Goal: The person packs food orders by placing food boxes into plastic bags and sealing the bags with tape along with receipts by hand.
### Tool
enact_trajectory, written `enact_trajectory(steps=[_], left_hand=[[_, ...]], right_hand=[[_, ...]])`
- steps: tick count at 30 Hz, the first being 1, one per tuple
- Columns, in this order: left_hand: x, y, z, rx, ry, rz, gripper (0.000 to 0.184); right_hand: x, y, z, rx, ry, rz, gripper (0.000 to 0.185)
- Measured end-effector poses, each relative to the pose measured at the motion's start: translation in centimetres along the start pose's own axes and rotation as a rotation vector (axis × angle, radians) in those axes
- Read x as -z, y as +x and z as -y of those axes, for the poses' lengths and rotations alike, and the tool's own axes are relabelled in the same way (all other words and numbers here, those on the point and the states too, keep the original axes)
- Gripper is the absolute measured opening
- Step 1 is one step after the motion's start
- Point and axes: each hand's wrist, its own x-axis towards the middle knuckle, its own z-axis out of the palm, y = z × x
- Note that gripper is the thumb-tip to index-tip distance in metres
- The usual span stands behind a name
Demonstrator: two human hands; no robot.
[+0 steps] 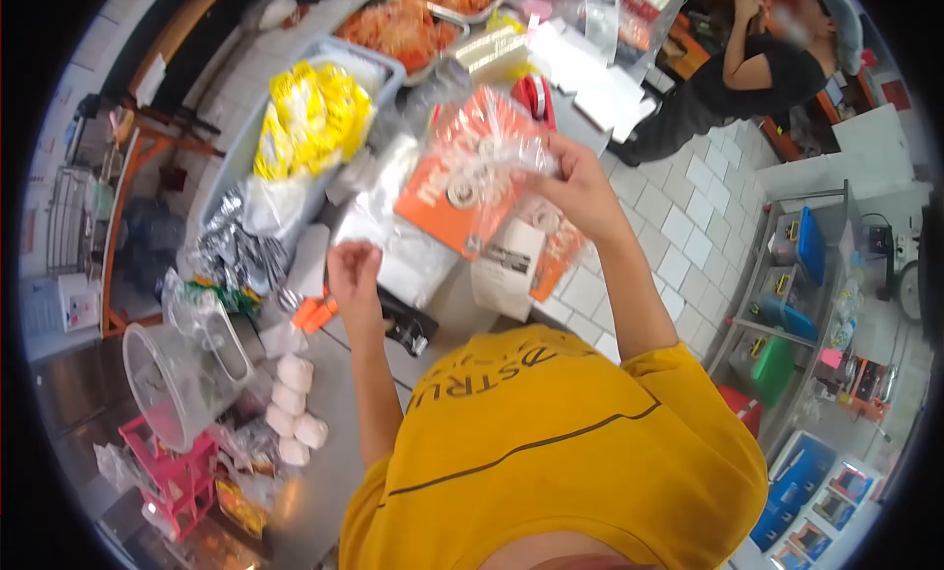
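Note:
My right hand (580, 188) is closed on the edge of a clear plastic bag (526, 155), over an orange printed packet (442, 201). A second orange printed piece (560, 240) and a white paper with dark print (509, 265) hang below it, near the counter's edge. My left hand (355, 272) has its fingers curled together beside a stack of white plastic bags (408, 260); whether anything small is between them is hidden. Just below that hand lie orange-handled scissors (315, 312).
A grey-blue bin (391, 76) holds yellow-and-white bags (313, 118) and silver bags. Trays of reddish food (398, 31) stand behind. White wrapped bundles (291, 398) and a clear tub (162, 388) are at left. Another person (757, 78) is at upper right.

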Motion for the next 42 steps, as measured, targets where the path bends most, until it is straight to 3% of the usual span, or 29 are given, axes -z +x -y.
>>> enact_trajectory(steps=[4, 6, 12, 19, 24, 29, 34, 35, 38, 40, 42], left_hand=[[2.6, -1.0, -1.5, 0.007, -0.018, 0.048, 0.017], [4.3, -2.1, -1.8, 0.039, -0.008, 0.058, 0.018], [3.8, -2.6, -1.4, 0.046, -0.109, 0.165, 0.016], [-4.5, -1.5, -2.9, 0.015, -0.207, 0.253, 0.017], [-13.3, -0.6, -2.2, -0.008, -0.030, 0.336, 0.012], [-21.0, -1.0, -0.8, 0.106, -0.056, 0.317, 0.011], [-24.3, -0.5, 0.2, 0.267, -0.078, 0.209, 0.012], [-24.6, -0.2, 0.4, 0.281, -0.069, 0.204, 0.012], [-25.2, 2.5, -0.2, 0.247, -0.043, 0.314, 0.012], [-26.3, 5.4, -2.2, 0.067, 0.082, 0.353, 0.014], [-27.4, 8.8, -4.9, -0.068, 0.067, 0.371, 0.016]], right_hand=[[-0.1, -0.2, 4.4, 0.020, -0.152, 0.021, 0.028], [0.6, -0.6, 5.7, 0.049, -0.489, -0.065, 0.031], [2.8, -4.3, 15.7, 0.174, -0.303, -0.290, 0.040], [11.9, -4.1, 22.4, 0.262, -0.178, -0.147, 0.033], [17.9, -1.3, 25.0, 0.331, -0.239, -0.092, 0.026], [22.5, 1.4, 27.5, 0.254, -0.474, -0.075, 0.041], [27.8, 6.9, 28.6, 0.260, -0.395, -0.022, 0.042], [28.6, 7.7, 29.7, 0.131, -0.386, 0.060, 0.038], [27.4, 9.5, 28.6, 0.156, -0.311, -0.093, 0.016], [29.9, 12.1, 27.3, 0.298, -0.373, 0.044, 0.040], [27.6, 12.0, 27.7, 0.307, -0.429, 0.001, 0.036]])
